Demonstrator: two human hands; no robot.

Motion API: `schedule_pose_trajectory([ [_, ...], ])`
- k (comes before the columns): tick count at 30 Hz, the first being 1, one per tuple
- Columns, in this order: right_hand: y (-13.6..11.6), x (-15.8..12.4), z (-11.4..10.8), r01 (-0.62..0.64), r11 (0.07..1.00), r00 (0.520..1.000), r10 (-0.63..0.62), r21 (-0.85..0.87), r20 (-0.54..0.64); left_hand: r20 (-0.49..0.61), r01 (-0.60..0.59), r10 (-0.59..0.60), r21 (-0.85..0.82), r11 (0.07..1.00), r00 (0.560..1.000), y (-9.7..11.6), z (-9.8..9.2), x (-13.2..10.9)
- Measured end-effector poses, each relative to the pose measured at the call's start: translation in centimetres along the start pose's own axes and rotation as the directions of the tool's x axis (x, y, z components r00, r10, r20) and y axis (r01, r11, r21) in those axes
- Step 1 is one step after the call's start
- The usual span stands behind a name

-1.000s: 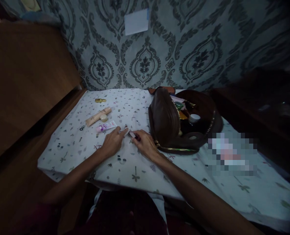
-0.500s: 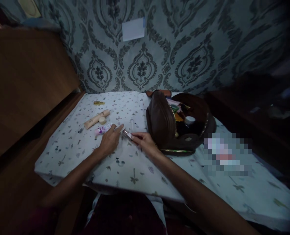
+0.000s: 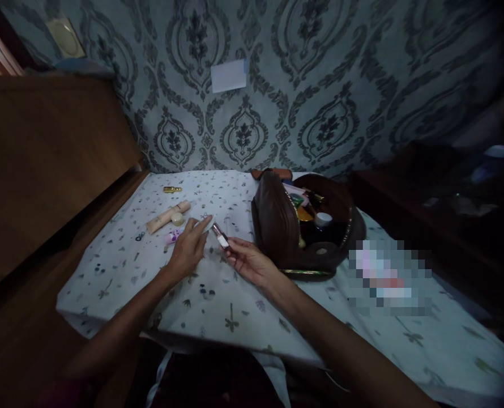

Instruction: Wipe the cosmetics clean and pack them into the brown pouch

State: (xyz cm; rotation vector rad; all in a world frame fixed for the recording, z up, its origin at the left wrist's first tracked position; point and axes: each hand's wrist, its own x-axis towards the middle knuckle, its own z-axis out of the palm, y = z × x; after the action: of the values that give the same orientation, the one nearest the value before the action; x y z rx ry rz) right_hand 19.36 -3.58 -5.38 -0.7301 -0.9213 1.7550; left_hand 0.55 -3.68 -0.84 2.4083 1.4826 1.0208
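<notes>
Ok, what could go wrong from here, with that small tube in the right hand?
The right hand seems to hold the small, slim, shiny tube with a white patch near one end, so it might slip or tip. The left hand is right beside the pink-and-white tube and might nudge it. The right forearm runs close to the open brown leather bag and could bump it.

Table (image 3: pixel 235 309): spread with a white printed cloth (image 3: pixel 107 266)
Left part: small gold tube (image 3: pixel 173 189), beige tube (image 3: pixel 167 217), cream round piece (image 3: pixel 177 219) just beside it, pink tube (image 3: pixel 173 236) partly hidden
Middle: open brown bag (image 3: pixel 273 221)
Right part: item blurred out (image 3: pixel 383 277)
</notes>
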Motion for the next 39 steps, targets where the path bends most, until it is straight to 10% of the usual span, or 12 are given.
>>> schedule_pose_trajectory([
  [9,-0.6,-0.5,0.5,0.002,0.996,1.0,0.0,-0.084,0.022,0.246,0.103,-0.015,-0.348,0.932,0.969,-1.0,-2.8,1.3],
  [24,0.1,-1.4,2.2,-0.038,0.965,0.975,0.092,-0.259,0.2,0.052,0.169,-0.163,-0.445,0.879,0.985,2.0,0.0,-0.4],
  [34,-0.6,-1.4,2.8,0.196,0.97,0.979,-0.183,-0.144,0.094,0.108,0.274,-0.256,-0.506,0.818,0.961,3.6,-0.2,-3.5],
  [39,-1.2,-2.4,3.7,0.37,0.86,0.926,-0.372,-0.35,0.065,0.221,0.512,-0.491,-0.611,0.603,0.843,4.4,0.2,-3.3],
])
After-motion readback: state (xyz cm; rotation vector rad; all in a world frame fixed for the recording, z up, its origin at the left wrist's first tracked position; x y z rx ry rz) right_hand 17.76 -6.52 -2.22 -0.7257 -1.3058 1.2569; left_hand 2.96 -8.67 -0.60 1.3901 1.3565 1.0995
